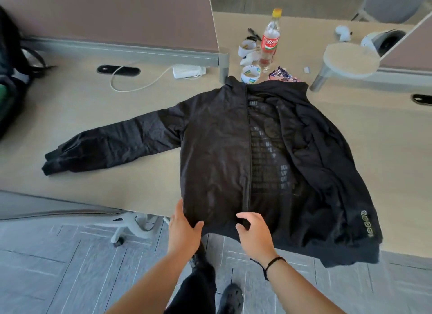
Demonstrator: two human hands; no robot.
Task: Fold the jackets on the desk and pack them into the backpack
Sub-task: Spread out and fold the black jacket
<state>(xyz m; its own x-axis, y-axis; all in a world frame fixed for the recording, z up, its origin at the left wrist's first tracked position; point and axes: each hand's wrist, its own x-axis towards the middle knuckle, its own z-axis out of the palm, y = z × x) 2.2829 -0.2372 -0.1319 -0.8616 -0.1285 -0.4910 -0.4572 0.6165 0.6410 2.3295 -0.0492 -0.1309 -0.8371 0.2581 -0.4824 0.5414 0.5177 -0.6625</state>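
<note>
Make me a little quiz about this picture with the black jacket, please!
1. True or false: the jacket is already folded.
2. Which sleeve lies stretched out flat on the desk: the one by the left hand or by the right hand?
3. What colour is the cap of the bottle?

Key: 1 false, it lies spread open; 2 the left hand's side; 3 yellow.

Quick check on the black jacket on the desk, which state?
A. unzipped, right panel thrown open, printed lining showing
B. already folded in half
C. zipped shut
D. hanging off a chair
A: the jacket lies flat, front open, pale lettering visible on the lining.
</note>
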